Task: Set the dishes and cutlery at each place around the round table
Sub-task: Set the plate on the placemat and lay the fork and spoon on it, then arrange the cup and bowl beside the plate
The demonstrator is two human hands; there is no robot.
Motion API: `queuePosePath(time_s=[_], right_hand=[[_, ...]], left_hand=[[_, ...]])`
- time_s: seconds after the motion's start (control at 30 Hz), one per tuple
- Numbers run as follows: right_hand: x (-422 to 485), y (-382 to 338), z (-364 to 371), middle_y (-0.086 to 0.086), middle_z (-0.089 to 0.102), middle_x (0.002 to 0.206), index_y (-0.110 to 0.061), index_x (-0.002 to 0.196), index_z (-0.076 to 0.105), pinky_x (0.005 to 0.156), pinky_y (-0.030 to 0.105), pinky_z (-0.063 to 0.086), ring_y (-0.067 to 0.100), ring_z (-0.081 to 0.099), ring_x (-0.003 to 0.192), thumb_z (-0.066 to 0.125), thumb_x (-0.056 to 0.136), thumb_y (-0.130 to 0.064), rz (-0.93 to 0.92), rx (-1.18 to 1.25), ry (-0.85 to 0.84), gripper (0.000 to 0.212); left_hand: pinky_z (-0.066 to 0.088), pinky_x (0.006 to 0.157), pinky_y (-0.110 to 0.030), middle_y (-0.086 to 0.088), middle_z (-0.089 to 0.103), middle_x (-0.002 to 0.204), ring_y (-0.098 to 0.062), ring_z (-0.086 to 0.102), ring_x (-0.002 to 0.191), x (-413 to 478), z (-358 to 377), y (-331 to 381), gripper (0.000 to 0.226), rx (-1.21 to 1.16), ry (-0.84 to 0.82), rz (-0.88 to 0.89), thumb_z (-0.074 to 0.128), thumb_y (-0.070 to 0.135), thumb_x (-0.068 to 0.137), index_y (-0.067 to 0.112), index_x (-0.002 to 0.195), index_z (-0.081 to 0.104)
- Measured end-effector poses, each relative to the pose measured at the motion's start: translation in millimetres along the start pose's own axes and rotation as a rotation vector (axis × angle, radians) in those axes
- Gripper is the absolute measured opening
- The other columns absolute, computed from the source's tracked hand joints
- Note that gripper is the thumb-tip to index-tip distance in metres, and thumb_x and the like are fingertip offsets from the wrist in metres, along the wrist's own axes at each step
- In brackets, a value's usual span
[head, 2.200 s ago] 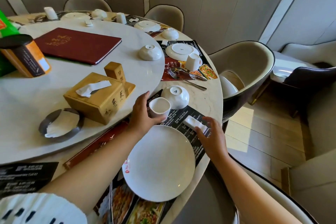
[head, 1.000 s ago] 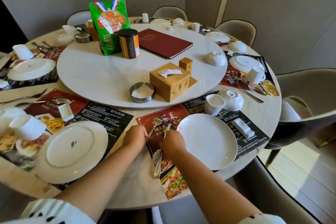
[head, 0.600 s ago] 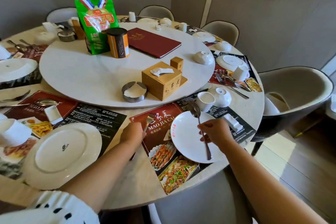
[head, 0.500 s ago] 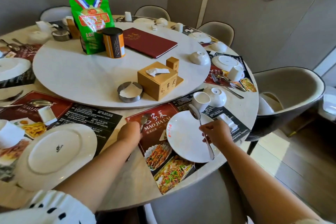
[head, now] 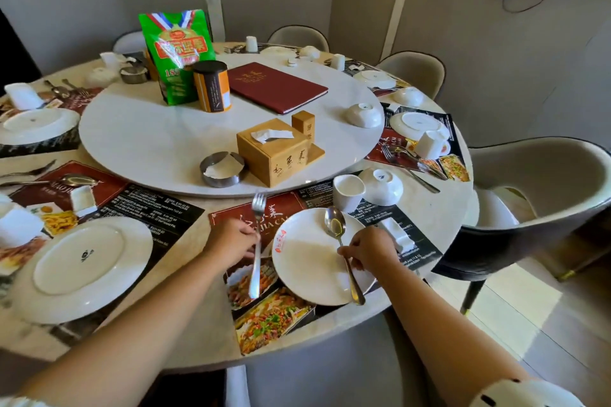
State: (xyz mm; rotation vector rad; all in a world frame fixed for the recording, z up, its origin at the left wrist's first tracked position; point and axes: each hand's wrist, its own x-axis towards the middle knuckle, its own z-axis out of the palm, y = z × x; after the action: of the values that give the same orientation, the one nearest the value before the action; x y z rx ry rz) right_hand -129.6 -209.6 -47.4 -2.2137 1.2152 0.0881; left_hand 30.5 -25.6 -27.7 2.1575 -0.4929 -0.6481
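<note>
Splitting the cutlery between two hands, a person works the near place at the round desk: the left hand has its grip closed around the shaft of a fork, tines pointing far toward the turntable, handle over the printed placemat just left of the white plate. The right hand pinches the shaft of a spoon, bowl facing up over the far part of the plate and handle reaching past its near right rim. A second ago both pieces lay together on the mat to the left of the plate with both hands on them; since then the spoon has come up and travelled across the plate, while the fork has stayed on the left side. That suggests the spoon is headed for the right of the plate, near the white rest, and the fork will be laid to the left. A cup and an upturned bowl already stand just beyond the plate, so this place looks close to finished. The place to the left, with its large plate, and the places on the far right are already laid with crockery.
</note>
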Motion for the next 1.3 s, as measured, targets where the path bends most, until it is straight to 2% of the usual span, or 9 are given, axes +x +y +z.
queuePosePath(time_s=[0.13,0.2,0.3,0.4,0.6,0.73,0.93,1.13,1.3], right_hand=[[-2,7,-10,0.006,0.072,0.08,-0.006,0.086,0.068,0.074,0.03,0.053,0.018,0.065,0.071,0.064,0.081,-0.047,-0.144,-0.141,-0.007,0.042],[-12,23,-18,0.01,0.072,0.081,-0.003,0.082,0.068,0.075,0.033,0.054,0.024,0.067,0.077,0.061,0.083,-0.049,-0.248,-0.034,0.043,0.046],[-34,60,-35,0.007,0.067,0.076,-0.008,0.076,0.066,0.07,0.034,0.051,0.025,0.065,0.077,0.059,0.085,-0.047,-0.316,0.091,0.059,0.04],[-49,103,-53,0.01,0.065,0.073,-0.005,0.077,0.066,0.068,0.036,0.05,0.026,0.062,0.071,0.057,0.088,-0.044,-0.349,0.114,0.056,0.041],[-53,153,-72,-0.012,0.057,0.063,-0.019,0.074,0.063,0.066,0.026,0.046,0.005,0.053,0.062,0.059,0.089,-0.034,-0.329,0.11,0.108,0.021],[-48,165,-66,-0.004,0.067,0.068,-0.026,0.067,0.06,0.066,0.029,0.052,0.01,0.061,0.061,0.059,0.089,-0.032,-0.285,0.153,0.11,0.023],[-40,162,-68,0.001,0.067,0.074,-0.018,0.079,0.066,0.06,0.023,0.05,0.012,0.062,0.062,0.058,0.09,-0.03,-0.242,0.218,0.106,0.017],[8,152,-106,-0.003,0.063,0.084,-0.016,0.091,0.063,0.055,0.017,0.043,0.009,0.057,0.068,0.054,0.092,-0.029,-0.259,0.288,0.132,0.016],[99,143,-130,0.006,0.056,0.122,-0.014,0.123,0.053,0.082,0.026,0.045,0.019,0.058,0.1,0.069,0.082,-0.034,-0.455,0.169,0.129,0.048]], left_hand=[[0.051,0.044,-0.011,-0.01,0.059,0.077,-0.014,0.057,0.062,-25,51,23,0.021,-0.166,-0.025,-0.095,0.057,0.0,0.089,0.006,0.069,0.058],[0.05,0.041,-0.013,-0.016,0.059,0.083,-0.018,0.056,0.063,-32,74,32,0.022,-0.259,-0.015,-0.171,0.055,-0.004,0.089,0.004,0.068,0.056],[0.052,0.045,-0.018,-0.024,0.059,0.091,-0.031,0.06,0.08,-37,97,39,0.016,-0.329,0.018,-0.318,0.052,-0.009,0.089,-0.013,0.104,0.057],[0.048,0.035,-0.018,-0.017,0.056,0.078,-0.023,0.055,0.063,-33,111,36,0.032,-0.289,0.048,-0.352,0.054,-0.007,0.089,-0.017,0.119,0.05],[0.055,0.079,-0.04,-0.03,0.062,0.107,-0.032,0.064,0.075,-25,123,31,0.024,-0.259,0.084,-0.386,0.054,-0.006,0.089,-0.016,0.111,0.054],[0.055,0.08,-0.038,-0.029,0.064,0.107,-0.027,0.061,0.067,-22,124,32,0.013,-0.18,0.099,-0.343,0.058,-0.002,0.088,-0.012,0.097,0.059],[0.057,0.084,-0.04,-0.012,0.065,0.07,-0.025,0.066,0.066,-25,117,33,0.017,0.092,0.112,-0.259,0.066,0.014,0.085,0.0,0.076,0.065],[0.046,0.075,-0.026,-0.003,0.062,0.098,-0.019,0.059,0.09,-46,126,80,0.024,0.19,0.283,0.258,0.063,0.019,0.087,0.009,0.108,0.062],[0.044,0.093,-0.021,-0.002,0.06,0.11,-0.012,0.057,0.104,-40,195,139,0.025,-0.082,0.123,0.37,0.057,0.019,0.091,0.011,0.115,0.057]])
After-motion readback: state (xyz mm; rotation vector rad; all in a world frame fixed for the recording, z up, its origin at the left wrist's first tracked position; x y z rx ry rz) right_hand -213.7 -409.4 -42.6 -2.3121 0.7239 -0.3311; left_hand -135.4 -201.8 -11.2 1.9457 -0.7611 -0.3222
